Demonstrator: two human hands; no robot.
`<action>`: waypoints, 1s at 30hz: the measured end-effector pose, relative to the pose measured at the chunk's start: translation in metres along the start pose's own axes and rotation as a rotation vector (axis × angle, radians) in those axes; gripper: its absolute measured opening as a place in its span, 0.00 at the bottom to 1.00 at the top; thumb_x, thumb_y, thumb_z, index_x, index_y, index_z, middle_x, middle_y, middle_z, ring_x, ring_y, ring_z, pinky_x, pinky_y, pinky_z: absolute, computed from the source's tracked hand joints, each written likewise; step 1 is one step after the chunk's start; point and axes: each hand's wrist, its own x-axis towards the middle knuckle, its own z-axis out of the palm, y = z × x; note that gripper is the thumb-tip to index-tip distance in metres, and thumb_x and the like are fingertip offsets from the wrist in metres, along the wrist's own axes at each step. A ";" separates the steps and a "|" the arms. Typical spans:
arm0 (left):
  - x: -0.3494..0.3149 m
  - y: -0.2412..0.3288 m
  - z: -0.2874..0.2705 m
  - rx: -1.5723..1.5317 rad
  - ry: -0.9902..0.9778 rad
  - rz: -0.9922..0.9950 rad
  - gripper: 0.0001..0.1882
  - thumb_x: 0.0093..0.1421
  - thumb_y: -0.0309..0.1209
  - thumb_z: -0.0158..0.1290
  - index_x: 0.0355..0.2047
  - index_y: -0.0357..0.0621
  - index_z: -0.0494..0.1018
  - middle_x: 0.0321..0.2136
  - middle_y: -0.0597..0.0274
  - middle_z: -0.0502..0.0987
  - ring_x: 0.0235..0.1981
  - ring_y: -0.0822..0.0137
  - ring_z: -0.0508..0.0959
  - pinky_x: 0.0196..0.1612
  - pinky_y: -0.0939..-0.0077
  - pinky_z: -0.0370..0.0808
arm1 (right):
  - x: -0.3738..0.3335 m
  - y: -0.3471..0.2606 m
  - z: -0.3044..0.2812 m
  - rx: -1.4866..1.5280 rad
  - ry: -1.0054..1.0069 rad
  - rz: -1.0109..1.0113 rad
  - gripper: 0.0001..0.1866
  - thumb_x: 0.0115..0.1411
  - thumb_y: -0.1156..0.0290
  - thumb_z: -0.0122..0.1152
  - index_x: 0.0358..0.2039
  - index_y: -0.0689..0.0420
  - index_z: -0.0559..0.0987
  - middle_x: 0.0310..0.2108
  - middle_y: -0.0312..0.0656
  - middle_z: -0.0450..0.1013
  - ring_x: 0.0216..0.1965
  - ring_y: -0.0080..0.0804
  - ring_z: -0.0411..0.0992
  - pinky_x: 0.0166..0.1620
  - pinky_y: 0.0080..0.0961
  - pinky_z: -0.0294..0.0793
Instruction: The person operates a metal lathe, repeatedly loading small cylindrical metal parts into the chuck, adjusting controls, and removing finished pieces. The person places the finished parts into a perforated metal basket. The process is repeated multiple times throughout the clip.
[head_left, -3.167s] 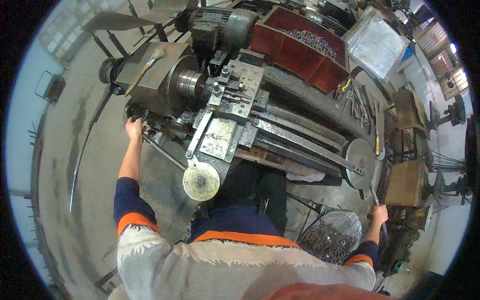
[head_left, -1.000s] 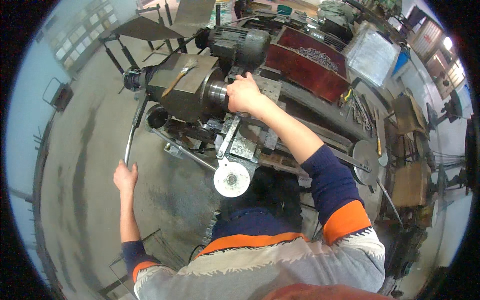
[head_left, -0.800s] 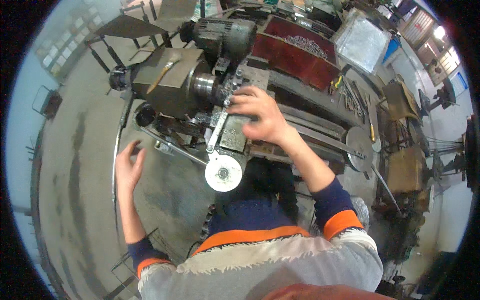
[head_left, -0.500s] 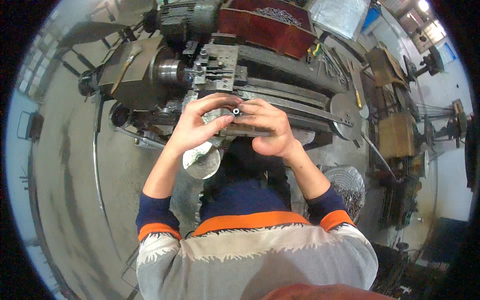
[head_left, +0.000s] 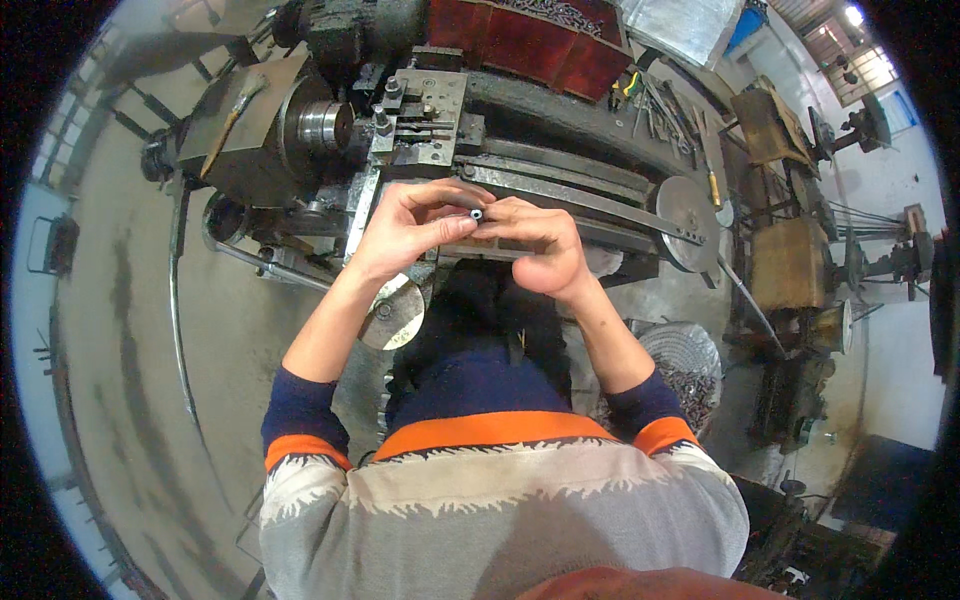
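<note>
A small metal sleeve (head_left: 477,214) with a dark hole in its end is held between my two hands, above the front of a lathe. My left hand (head_left: 405,228) is closed on it, with the thumb tip against its side and the fingers curled behind. From the other side my right hand (head_left: 548,240) grips the sleeve with its fingertips, its fingers close together and its thumb lower, apart from the sleeve. The sleeve's length is mostly hidden by the fingers. Beyond my hands stand the tool post (head_left: 425,118) and, further left, the bright round spindle nose (head_left: 325,125).
A brush (head_left: 235,125) lies on the headstock. At the back is a red bin (head_left: 515,52) of metal pieces. Pliers (head_left: 632,85) and a yellow-handled tool (head_left: 716,190) lie right. A basket (head_left: 680,345) of parts stands at lower right. Below my left wrist is a round disc (head_left: 395,315).
The left thumb has come in closer against the sleeve, and the gap between the hands is smaller. The surroundings have shifted slightly left and up in the view.
</note>
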 end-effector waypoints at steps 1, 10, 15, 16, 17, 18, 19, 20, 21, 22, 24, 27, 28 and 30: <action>0.001 0.000 0.000 -0.008 0.011 -0.005 0.12 0.51 0.23 0.55 0.37 0.33 0.74 0.39 0.57 0.75 0.41 0.71 0.73 0.46 0.77 0.70 | 0.000 0.001 -0.001 0.006 0.007 0.007 0.25 0.47 0.52 0.56 0.35 0.61 0.79 0.39 0.49 0.73 0.41 0.43 0.71 0.46 0.33 0.67; -0.038 0.005 -0.047 0.263 0.228 -0.136 0.11 0.52 0.22 0.52 0.37 0.33 0.73 0.37 0.57 0.76 0.39 0.72 0.75 0.43 0.78 0.71 | 0.026 0.020 -0.064 -0.317 -0.015 0.045 0.19 0.41 0.58 0.59 0.30 0.59 0.80 0.33 0.47 0.74 0.37 0.39 0.72 0.43 0.30 0.69; -0.078 0.009 -0.081 0.327 0.442 -0.184 0.09 0.53 0.24 0.52 0.34 0.32 0.74 0.31 0.61 0.77 0.33 0.74 0.74 0.36 0.83 0.69 | 0.107 0.062 -0.149 -0.706 0.289 0.090 0.22 0.37 0.76 0.57 0.39 0.56 0.78 0.37 0.49 0.73 0.39 0.37 0.72 0.43 0.25 0.70; -0.084 0.008 -0.084 0.336 0.473 -0.168 0.09 0.53 0.24 0.52 0.34 0.32 0.74 0.30 0.61 0.77 0.32 0.75 0.74 0.36 0.83 0.69 | 0.119 0.047 -0.142 -0.464 0.313 0.286 0.25 0.37 0.75 0.57 0.42 0.55 0.76 0.39 0.49 0.72 0.40 0.37 0.72 0.43 0.25 0.70; -0.085 0.007 -0.087 0.343 0.490 -0.147 0.09 0.54 0.24 0.52 0.34 0.32 0.74 0.30 0.62 0.77 0.31 0.75 0.74 0.35 0.84 0.68 | 0.128 0.031 -0.139 -0.220 0.343 0.474 0.27 0.37 0.73 0.58 0.45 0.55 0.74 0.41 0.50 0.71 0.41 0.38 0.71 0.44 0.26 0.70; -0.084 0.005 -0.090 0.382 0.503 -0.142 0.09 0.54 0.24 0.52 0.34 0.32 0.74 0.30 0.62 0.77 0.31 0.75 0.74 0.35 0.84 0.68 | 0.123 0.067 -0.149 -0.773 0.345 0.182 0.29 0.37 0.70 0.58 0.46 0.53 0.73 0.45 0.51 0.69 0.45 0.41 0.69 0.46 0.29 0.69; -0.085 0.001 -0.095 0.425 0.521 -0.143 0.08 0.54 0.24 0.52 0.34 0.32 0.74 0.30 0.62 0.77 0.31 0.75 0.73 0.35 0.83 0.68 | 0.113 0.081 -0.139 -0.631 0.338 0.174 0.29 0.37 0.66 0.59 0.45 0.52 0.74 0.48 0.52 0.66 0.49 0.45 0.67 0.50 0.32 0.67; -0.085 -0.004 -0.101 0.464 0.527 -0.142 0.08 0.54 0.24 0.51 0.34 0.32 0.73 0.30 0.61 0.77 0.30 0.76 0.73 0.35 0.83 0.68 | 0.097 0.092 -0.124 -0.711 0.367 0.041 0.29 0.35 0.65 0.60 0.44 0.52 0.75 0.48 0.52 0.66 0.50 0.47 0.65 0.52 0.34 0.65; -0.089 -0.009 -0.108 0.467 0.520 -0.180 0.08 0.55 0.25 0.52 0.33 0.31 0.73 0.29 0.61 0.77 0.30 0.75 0.74 0.35 0.82 0.69 | 0.083 0.098 -0.109 -0.803 0.309 0.039 0.28 0.33 0.64 0.61 0.42 0.52 0.76 0.49 0.54 0.65 0.51 0.48 0.64 0.52 0.35 0.65; -0.104 -0.018 -0.111 0.452 0.597 -0.203 0.08 0.55 0.25 0.52 0.33 0.31 0.73 0.28 0.60 0.77 0.29 0.73 0.74 0.35 0.81 0.70 | 0.069 0.075 -0.083 -0.749 0.225 0.174 0.28 0.33 0.65 0.61 0.41 0.52 0.77 0.51 0.55 0.64 0.52 0.49 0.63 0.53 0.35 0.65; -0.109 -0.042 -0.130 0.647 0.539 -0.270 0.10 0.55 0.26 0.52 0.33 0.30 0.72 0.29 0.57 0.77 0.31 0.72 0.74 0.37 0.79 0.70 | 0.017 0.072 -0.070 -0.670 0.255 0.200 0.25 0.33 0.66 0.61 0.39 0.53 0.77 0.52 0.56 0.63 0.52 0.50 0.63 0.53 0.34 0.65; -0.130 -0.085 -0.152 1.286 0.428 -0.454 0.16 0.55 0.34 0.52 0.40 0.34 0.73 0.34 0.52 0.77 0.36 0.61 0.77 0.41 0.70 0.70 | -0.065 0.058 -0.060 -0.641 0.325 0.465 0.22 0.34 0.68 0.58 0.35 0.58 0.78 0.51 0.56 0.64 0.49 0.48 0.66 0.50 0.31 0.67; -0.114 -0.080 -0.141 1.351 0.447 -0.539 0.18 0.55 0.37 0.52 0.40 0.36 0.73 0.34 0.51 0.77 0.37 0.58 0.77 0.41 0.69 0.70 | -0.095 0.044 -0.067 -0.660 0.365 0.452 0.21 0.34 0.67 0.58 0.33 0.61 0.78 0.50 0.56 0.65 0.47 0.47 0.68 0.47 0.30 0.69; -0.114 -0.091 -0.149 1.156 0.546 -0.434 0.20 0.55 0.38 0.53 0.40 0.33 0.72 0.32 0.51 0.78 0.34 0.61 0.77 0.38 0.70 0.71 | -0.159 0.028 -0.072 -0.757 0.460 0.543 0.20 0.33 0.67 0.59 0.31 0.62 0.78 0.48 0.53 0.67 0.44 0.46 0.70 0.45 0.32 0.70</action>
